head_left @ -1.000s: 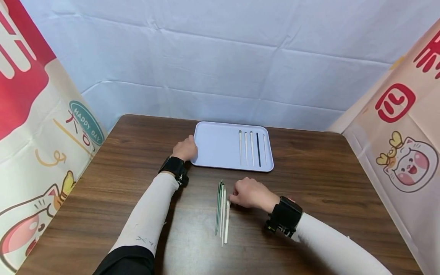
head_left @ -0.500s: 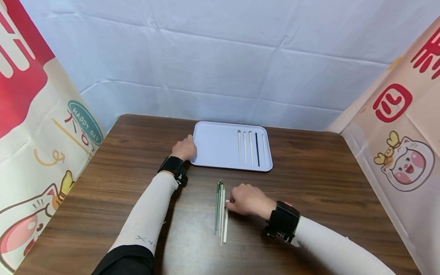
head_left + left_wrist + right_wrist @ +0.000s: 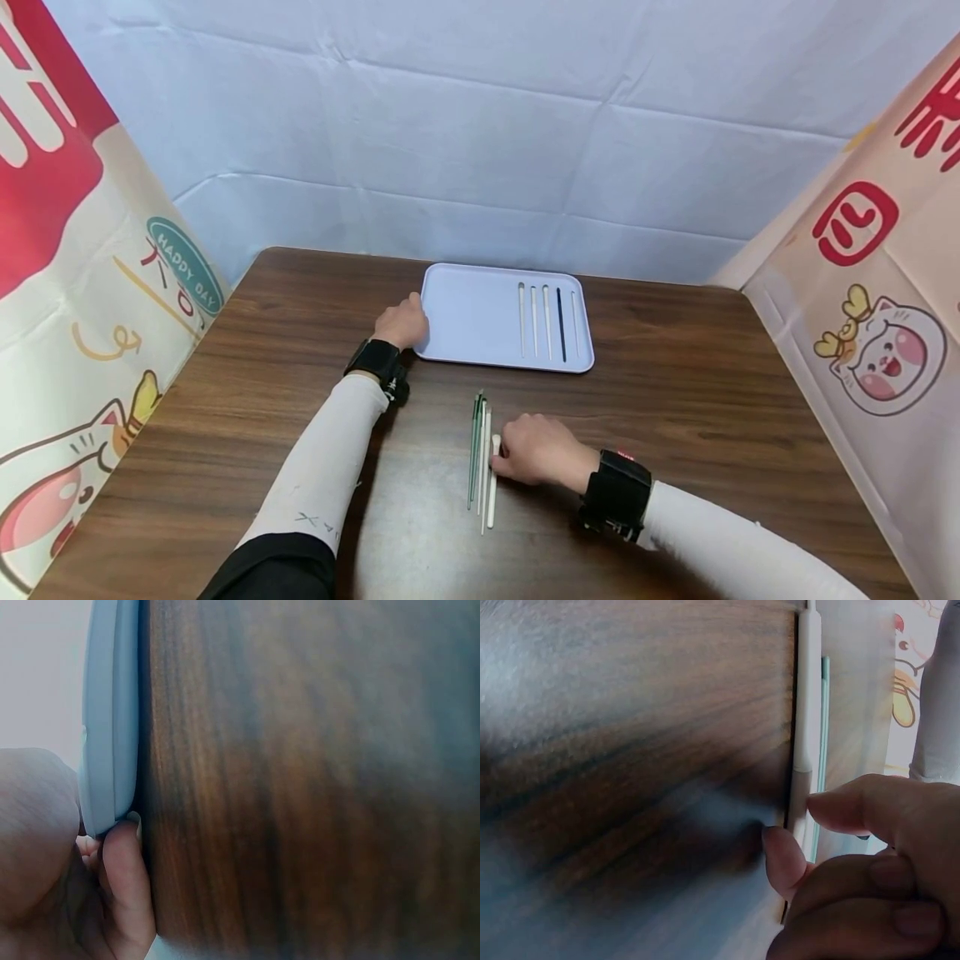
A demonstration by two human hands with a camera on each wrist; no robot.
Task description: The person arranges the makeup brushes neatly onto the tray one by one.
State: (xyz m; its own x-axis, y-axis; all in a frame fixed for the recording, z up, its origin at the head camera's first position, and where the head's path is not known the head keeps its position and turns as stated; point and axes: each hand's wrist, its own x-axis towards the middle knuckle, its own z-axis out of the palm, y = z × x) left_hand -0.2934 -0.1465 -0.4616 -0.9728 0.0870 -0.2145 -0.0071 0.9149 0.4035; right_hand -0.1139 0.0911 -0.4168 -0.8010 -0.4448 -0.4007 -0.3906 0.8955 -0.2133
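I see the right hand point(image 3: 534, 450) has slid back onto the white stick point(image 3: 492, 487) in the worktop bundle, thumb and forefinger closing on it | left hand point(image 3: 402, 323) still grips the tray point(image 3: 472, 321) edge | pickup looks imminent

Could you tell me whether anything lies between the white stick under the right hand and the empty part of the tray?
Nothing visible does: only bare table separates the white stick, which the right hand touches, from the tray. The left hand holds its left edge.

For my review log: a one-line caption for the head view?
Left hand holds tray edge; right hand pinches white stick on table.
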